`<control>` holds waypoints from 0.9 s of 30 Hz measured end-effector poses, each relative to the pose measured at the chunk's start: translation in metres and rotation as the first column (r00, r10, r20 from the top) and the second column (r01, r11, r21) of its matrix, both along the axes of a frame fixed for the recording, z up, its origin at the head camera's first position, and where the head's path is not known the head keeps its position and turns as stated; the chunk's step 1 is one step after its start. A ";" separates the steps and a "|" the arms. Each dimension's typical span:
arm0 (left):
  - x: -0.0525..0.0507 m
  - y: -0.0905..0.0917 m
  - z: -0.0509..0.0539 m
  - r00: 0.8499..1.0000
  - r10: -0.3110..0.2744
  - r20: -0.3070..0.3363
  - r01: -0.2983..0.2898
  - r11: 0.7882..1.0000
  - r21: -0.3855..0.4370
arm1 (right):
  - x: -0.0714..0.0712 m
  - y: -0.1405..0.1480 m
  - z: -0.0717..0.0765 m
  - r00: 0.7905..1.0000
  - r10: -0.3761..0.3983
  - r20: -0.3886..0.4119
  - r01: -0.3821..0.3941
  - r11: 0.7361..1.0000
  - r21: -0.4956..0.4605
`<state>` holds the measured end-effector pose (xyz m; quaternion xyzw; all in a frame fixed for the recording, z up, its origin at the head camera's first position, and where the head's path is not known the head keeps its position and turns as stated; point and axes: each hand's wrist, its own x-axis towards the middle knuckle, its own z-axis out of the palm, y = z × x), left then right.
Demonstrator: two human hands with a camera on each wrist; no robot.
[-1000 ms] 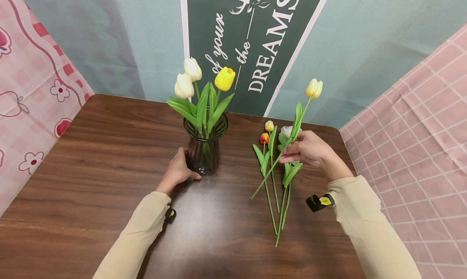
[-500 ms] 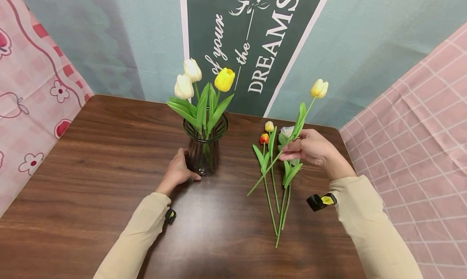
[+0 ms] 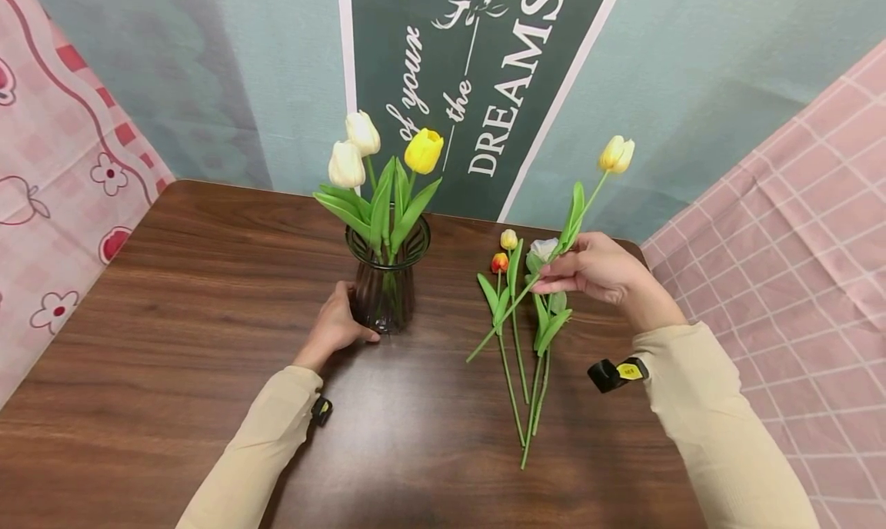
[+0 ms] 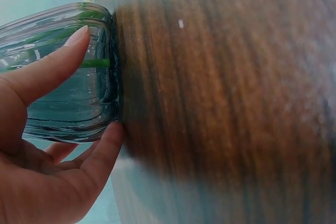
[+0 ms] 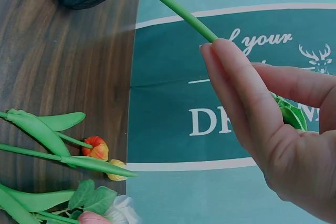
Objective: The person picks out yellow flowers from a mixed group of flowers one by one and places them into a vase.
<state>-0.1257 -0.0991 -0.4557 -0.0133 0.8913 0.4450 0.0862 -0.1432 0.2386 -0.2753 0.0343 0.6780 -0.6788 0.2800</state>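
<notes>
Head view showed a person's left hand [image 3: 337,323] left of centre, its fingers curved round the lower part of a dark glass vase [image 3: 383,307], which stood upright on a brown wooden bench [image 3: 208,298]. Two white tulips [image 3: 346,165] and a bright yellow tulip [image 3: 424,151] rose from the vase, their leaves spreading above its rim. Right of centre, the right hand [image 3: 595,271] pinched a pale yellow tulip [image 3: 573,220] by the stem; its bloom pointed to the upper right, and its stem slanted down to the left, above the flowers lying on the bench. Those included a small yellow flower [image 3: 508,239], an orange-red flower [image 3: 500,263] just below it, and a white flower [image 3: 543,248] near the right hand. In the left wrist view, the thumb lay against the glass at the left, and a green stem showed inside. The right wrist view showed part of a pink flower [image 5: 94,218] at the lower left. Behind the bench, at the top of the head frame, hung a dark banner [image 3: 464,75] with white lettering.
</notes>
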 end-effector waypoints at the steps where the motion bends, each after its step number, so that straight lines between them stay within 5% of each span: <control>1: 0.000 0.000 0.000 1.000 0.000 0.000 0.000 1.000 -0.001 | -0.001 -0.001 0.001 1.000 0.001 0.004 -0.001 1.000 -0.004; 14: 0.001 -0.001 -0.001 1.000 0.000 0.005 0.000 1.000 -0.001 | 0.001 -0.012 0.023 0.999 0.041 -0.026 -0.042 0.999 -0.025; 27: 0.001 -0.001 0.000 1.000 -0.007 -0.002 0.007 1.000 0.001 | 0.004 -0.017 0.034 0.996 0.073 -0.050 -0.079 0.986 -0.146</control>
